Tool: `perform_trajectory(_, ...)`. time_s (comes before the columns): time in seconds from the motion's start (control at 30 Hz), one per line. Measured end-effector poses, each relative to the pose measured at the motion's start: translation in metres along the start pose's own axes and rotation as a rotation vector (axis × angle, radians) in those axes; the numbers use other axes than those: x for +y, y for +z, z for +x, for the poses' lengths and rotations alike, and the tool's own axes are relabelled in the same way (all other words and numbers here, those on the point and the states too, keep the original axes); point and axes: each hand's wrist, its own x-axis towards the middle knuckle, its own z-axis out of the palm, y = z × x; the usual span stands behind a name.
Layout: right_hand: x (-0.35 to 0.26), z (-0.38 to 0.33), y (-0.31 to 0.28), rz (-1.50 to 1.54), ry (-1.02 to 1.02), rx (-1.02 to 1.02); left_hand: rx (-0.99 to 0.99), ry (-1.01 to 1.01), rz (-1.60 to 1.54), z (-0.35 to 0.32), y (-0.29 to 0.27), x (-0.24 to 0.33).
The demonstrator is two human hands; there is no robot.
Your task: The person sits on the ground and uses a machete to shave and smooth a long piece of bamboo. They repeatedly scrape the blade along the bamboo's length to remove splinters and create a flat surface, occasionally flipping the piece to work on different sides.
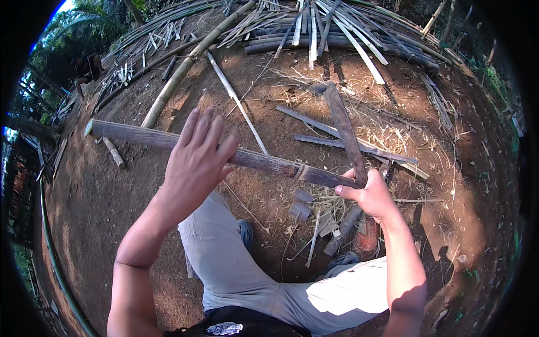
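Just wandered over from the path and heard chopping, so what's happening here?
A person sits on bare dirt working a long bamboo piece held across in front of them. The left hand rests flat and open on top of it, steadying it. The right hand grips a long dark blade set against the bamboo's near end. Cut strips and shavings lie around.

Outdoor bamboo-working yard, bare dirt ground (101, 202), heaped split bamboo strips (337, 28), shavings (328, 205), probably rural, trees (84, 28) beyond
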Motion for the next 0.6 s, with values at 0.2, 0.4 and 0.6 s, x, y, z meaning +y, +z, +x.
perform_trajectory(0.2,0.001,-0.001,-0.008,-0.404,-0.608,0.464,-0.668,-0.098,-0.771,-0.024,0.017,-0.013)
perform_trajectory(0.4,-0.014,-0.011,0.010,-0.439,-0.621,0.633,-0.926,-0.574,-1.647,-0.010,0.032,0.047)
perform_trajectory(0.6,-0.014,-0.027,0.052,-0.646,-0.475,0.212,-0.630,-0.748,-1.759,-0.003,0.063,0.134)
